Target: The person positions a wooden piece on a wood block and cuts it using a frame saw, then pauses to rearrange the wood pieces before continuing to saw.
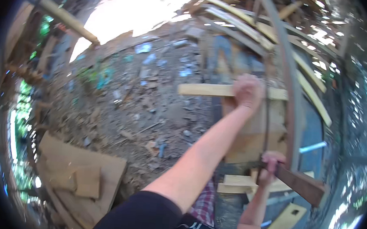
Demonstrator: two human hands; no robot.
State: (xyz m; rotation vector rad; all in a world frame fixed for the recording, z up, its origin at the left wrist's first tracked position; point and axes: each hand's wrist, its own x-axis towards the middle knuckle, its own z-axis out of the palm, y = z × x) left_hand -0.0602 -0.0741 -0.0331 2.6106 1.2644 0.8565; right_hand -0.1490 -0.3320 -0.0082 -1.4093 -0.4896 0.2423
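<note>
My left hand [248, 89] is closed on a pale wooden batten [204, 89], which lies crosswise over a tan board [245, 140]. Just right of that hand, the long thin dark blade of a saw [266, 124] crosses the batten. My right hand [270, 163] grips the saw at its near end, where a brown wooden frame piece [299, 186] sticks out to the right. Whether the blade touches the batten I cannot tell.
A long grey beam [284, 57] runs along the right. Loose planks [236, 24] are heaped at the back. Debris-strewn ground [128, 110] spreads left, with large board offcuts [111, 169] at lower left. Short wood pieces [235, 188] lie near my right arm. A pole [67, 17] is at upper left.
</note>
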